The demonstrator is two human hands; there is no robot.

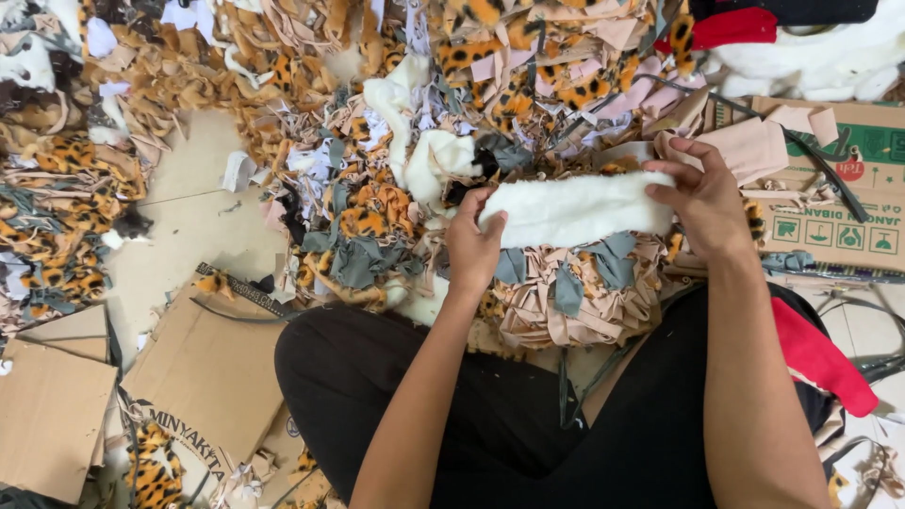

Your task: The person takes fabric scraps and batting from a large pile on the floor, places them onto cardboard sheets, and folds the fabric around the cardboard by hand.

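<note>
White fleece strip (577, 209) is stretched flat between both hands above the lap, each end pinched so the pile faces up for a look: the left hand (474, 243) has its grip closed on the near end, the right hand (702, 200) on the far end; leopard scraps (377, 212) lie heaped on the floor (193, 221) within reach, cardboard (203, 377) alongside
</note>
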